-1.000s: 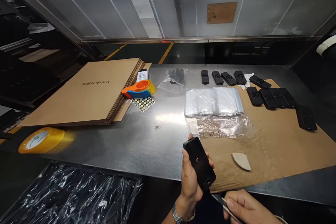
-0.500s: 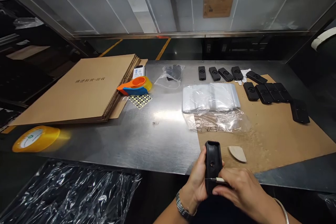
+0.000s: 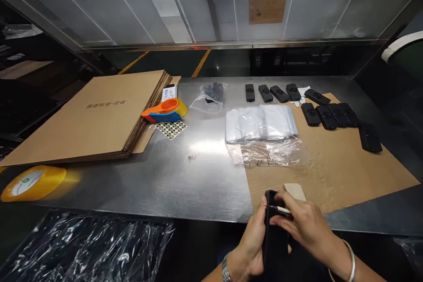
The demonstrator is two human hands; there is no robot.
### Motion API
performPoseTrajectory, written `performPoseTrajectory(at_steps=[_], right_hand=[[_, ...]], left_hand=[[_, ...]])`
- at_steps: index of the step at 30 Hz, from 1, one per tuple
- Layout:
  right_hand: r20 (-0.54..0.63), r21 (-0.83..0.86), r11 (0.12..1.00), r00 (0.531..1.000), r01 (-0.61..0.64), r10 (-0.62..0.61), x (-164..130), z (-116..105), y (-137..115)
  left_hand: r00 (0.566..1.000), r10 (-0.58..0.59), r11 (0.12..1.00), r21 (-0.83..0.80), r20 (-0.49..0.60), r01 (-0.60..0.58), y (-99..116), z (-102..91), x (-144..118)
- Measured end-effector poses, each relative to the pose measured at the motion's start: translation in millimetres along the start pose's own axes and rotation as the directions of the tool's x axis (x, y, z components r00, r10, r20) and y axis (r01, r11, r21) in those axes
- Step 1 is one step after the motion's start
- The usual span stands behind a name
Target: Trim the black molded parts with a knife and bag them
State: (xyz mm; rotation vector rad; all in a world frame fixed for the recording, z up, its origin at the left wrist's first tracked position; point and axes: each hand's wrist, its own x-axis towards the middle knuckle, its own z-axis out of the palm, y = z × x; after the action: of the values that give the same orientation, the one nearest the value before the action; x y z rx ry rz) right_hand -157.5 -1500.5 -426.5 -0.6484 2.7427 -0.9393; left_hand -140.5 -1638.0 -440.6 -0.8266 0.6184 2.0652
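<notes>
Lower now than half a second ago, the flat black rectangular plastic device (image 3: 274,229) sits nearer the person's body at the near edge of the steel table (image 3: 185,180), with both hands drawn closer around it. The left hand (image 3: 253,246) grips the device from its left side and underneath, fingers wrapped on it, a metal watch band at the wrist. The right hand (image 3: 306,224) is closed on a thin pen-like tool with a pale shaft (image 3: 279,208), pinched between thumb and fingers, its fine tip laid across the upper face of the device; a thin bangle circles that wrist. Just beyond the hands a pale wedge-shaped scrap (image 3: 295,190) lies on the brown cardboard sheet (image 3: 346,167) that covers the right part of the table. Farther back on the sheet and the steel, two rows of similar black devices (image 3: 325,113) lie side by side, with a stack of clear plastic bags (image 3: 261,122) and a crumpled clear bag (image 3: 267,153) to their left. On the left half stand a pile of flat brown cartons (image 3: 95,119), an orange and blue tape dispenser (image 3: 164,111), a small sheet of round black stickers (image 3: 171,128), and a roll of yellow tape (image 3: 31,181) near the edge. Crinkled clear film (image 3: 86,246) lies below the table front.
</notes>
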Motion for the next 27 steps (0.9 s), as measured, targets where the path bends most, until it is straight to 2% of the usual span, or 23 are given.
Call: performPoseTrajectory(at_steps=[3,9,13,15,17,19,20,24,27], right_hand=[[0.039,0.122,0.992,0.999,-0.010,0.005,5.2,-6.9,6.5],[0.086,0.288,0.958,0.995,0.016,-0.042,16.0,-19.9,13.2],[0.150,0.381,0.925,0.988,-0.019,-0.042,23.8,-19.4,17.7],[0.146,0.450,0.889,0.989,-0.086,0.022,25.8,-15.3,22.8],[0.101,0.527,0.829,0.982,-0.188,0.158,24.2,-10.1,28.5],[0.057,0.561,0.785,0.959,-0.262,0.278,18.1,-4.9,32.1],[0.063,0.557,0.781,0.952,-0.282,0.299,13.9,-2.4,32.4],[0.155,0.520,0.800,0.954,-0.299,0.256,-0.5,7.3,24.5],[0.090,0.513,0.801,0.947,-0.308,0.307,-0.8,13.5,18.5]], left_hand=[[0.999,-0.032,0.999,0.036,-0.021,0.033,-4.1,-1.9,0.1],[0.995,-0.090,0.993,0.078,0.039,0.086,-7.7,-6.1,-1.3],[0.993,-0.115,0.988,0.105,0.035,0.111,-10.4,-9.7,2.0],[0.990,-0.135,0.987,0.095,0.034,0.131,-10.6,-11.0,3.8],[0.991,-0.132,0.989,0.071,0.035,0.129,-9.4,-11.5,4.5],[0.997,-0.076,0.997,0.034,0.024,0.075,-7.2,-11.1,3.7],[0.999,-0.037,0.999,0.021,0.012,0.036,-6.1,-10.6,3.0],[0.994,0.098,0.994,0.052,-0.044,-0.095,-5.5,-7.1,-0.3],[0.977,0.207,0.972,0.124,-0.045,-0.200,-9.3,-2.7,-3.4]])
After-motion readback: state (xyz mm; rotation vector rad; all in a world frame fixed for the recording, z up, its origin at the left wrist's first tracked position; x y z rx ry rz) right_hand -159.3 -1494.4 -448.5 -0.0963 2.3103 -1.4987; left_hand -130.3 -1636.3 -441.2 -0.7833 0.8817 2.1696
